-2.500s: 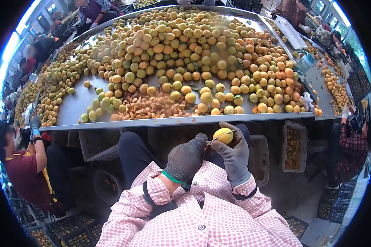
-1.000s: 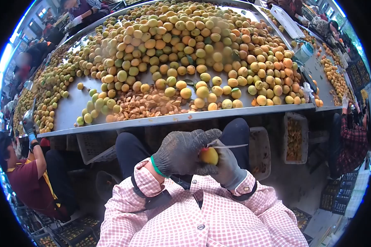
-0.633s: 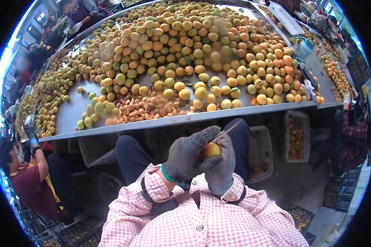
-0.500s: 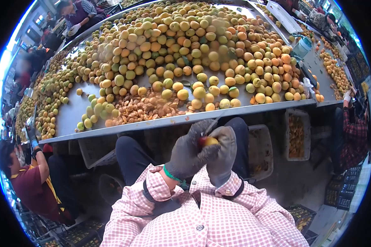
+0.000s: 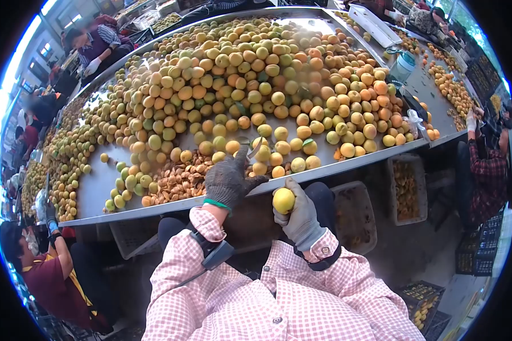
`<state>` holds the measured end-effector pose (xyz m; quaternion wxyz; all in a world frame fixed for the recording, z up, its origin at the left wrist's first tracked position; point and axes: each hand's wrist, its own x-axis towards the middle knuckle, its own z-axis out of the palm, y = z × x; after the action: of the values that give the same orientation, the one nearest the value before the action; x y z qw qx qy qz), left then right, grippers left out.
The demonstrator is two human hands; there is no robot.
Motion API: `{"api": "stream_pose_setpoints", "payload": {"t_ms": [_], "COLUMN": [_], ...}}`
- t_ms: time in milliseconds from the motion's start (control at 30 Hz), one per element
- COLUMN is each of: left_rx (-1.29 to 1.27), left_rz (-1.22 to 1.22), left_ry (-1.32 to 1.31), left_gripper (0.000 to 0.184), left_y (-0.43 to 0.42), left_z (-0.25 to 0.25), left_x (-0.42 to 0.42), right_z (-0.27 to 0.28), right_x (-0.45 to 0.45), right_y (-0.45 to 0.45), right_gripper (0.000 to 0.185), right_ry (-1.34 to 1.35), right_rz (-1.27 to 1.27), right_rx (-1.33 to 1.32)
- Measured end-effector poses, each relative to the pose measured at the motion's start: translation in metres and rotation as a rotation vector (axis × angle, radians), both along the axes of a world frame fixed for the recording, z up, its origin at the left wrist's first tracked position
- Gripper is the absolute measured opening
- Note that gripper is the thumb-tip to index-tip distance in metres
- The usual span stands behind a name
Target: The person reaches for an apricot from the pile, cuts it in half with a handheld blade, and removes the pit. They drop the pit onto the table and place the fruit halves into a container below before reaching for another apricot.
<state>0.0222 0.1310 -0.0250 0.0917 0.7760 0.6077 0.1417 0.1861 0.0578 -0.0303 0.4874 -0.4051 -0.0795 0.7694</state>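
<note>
My left hand [image 5: 228, 181], in a dark grey knitted glove, is over the near table edge beside a heap of brown-orange apricot pits [image 5: 182, 181]. A thin, shiny blade, seemingly a small knife [image 5: 255, 149], sticks out by its fingertips among the apricots; the handle is hidden. The thumb points out to the right. Closer to my body, my right hand [image 5: 302, 219] in a lighter grey glove is closed around a yellow apricot [image 5: 283, 200], just off the table's edge. Loose apricots [image 5: 277, 172] lie right in front of both hands.
A large apricot pile [image 5: 210, 74] covers much of the metal table [image 5: 105, 187]. A bottle [image 5: 402, 67] and a white tray [image 5: 375, 25] stand to the right. Crates [image 5: 355, 219] are under the table. Co-workers sit at the left [image 5: 51, 278] and right [image 5: 486, 170].
My hands were together over my lap around a red-and-yellow fruit. Now they are apart: the left has moved forward onto the table, and the right holds a yellow apricot near the edge.
</note>
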Motion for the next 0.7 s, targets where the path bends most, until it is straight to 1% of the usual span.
{"api": "stream_pose_setpoints", "payload": {"t_ms": [33,67,100,167,200,233,300,333,367,433,467,500,567,600,633,667,700], "left_rx": [0.032,0.102,0.1,0.138,-0.114,-0.115,-0.042,0.047,0.047,0.151,0.188,0.19,0.249,0.252,0.302,0.349,0.35], "left_rz": [-0.014,-0.06,-0.063,-0.236,-0.234,-0.224,-0.434,-0.473,-0.47,-0.642,-0.655,-0.653,-0.614,-0.612,-0.591,-0.572,-0.57], "left_ry": [0.041,0.002,0.003,-0.371,-0.353,-0.349,-0.192,-0.159,-0.159,-0.135,-0.094,-0.095,-0.035,-0.034,-0.049,-0.064,-0.062], "left_gripper": [0.081,0.082,0.082,0.079,0.072,0.072,0.066,0.06,0.06,0.057,0.053,0.053,0.058,0.058,0.054,0.05,0.05], "left_y": [0.001,0.005,0.0,-0.026,-0.041,-0.047,-0.055,-0.057,-0.059,-0.063,-0.067,-0.071,-0.076,-0.077,-0.077,-0.077,-0.079], "left_z": [0.007,0.0,0.001,0.023,0.055,0.063,0.07,0.072,0.072,0.073,0.076,0.079,0.082,0.082,0.08,0.079,0.079], "left_x": [-0.001,-0.009,-0.009,-0.006,0.0,0.005,0.01,0.01,0.009,0.007,0.007,0.007,0.009,0.009,0.011,0.013,0.016], "right_z": [-0.001,-0.001,0.0,0.004,0.002,0.005,0.018,0.019,0.023,0.036,0.057,0.052,0.042,0.042,0.045,0.047,0.046], "right_x": [0.001,0.001,0.001,-0.002,0.002,-0.001,-0.004,-0.001,-0.002,-0.006,-0.012,-0.008,0.001,-0.003,-0.014,-0.022,-0.025], "right_y": [0.002,0.004,0.006,0.004,0.003,0.002,-0.006,-0.013,-0.017,-0.025,-0.028,-0.029,-0.029,-0.033,-0.038,-0.041,-0.042], "right_gripper": [0.034,0.034,0.034,0.035,0.033,0.033,0.036,0.053,0.053,0.055,0.047,0.047,0.039,0.039,0.022,0.025,0.025], "right_ry": [-0.05,-0.099,-0.097,-0.236,-0.153,-0.148,-1.22,-1.098,-1.096,-0.609,-0.284,-0.285,-1.208,-1.207,-0.82,-0.438,-0.436], "right_rz": [-0.023,-0.046,-0.049,-0.06,-0.013,-0.004,-0.068,0.066,0.069,0.14,0.118,0.119,0.041,0.04,-0.079,-0.183,-0.182], "right_rx": [-0.012,-0.024,-0.026,0.02,0.099,0.097,1.177,1.109,1.111,0.733,0.427,0.428,1.301,1.305,0.992,0.666,0.667]}}
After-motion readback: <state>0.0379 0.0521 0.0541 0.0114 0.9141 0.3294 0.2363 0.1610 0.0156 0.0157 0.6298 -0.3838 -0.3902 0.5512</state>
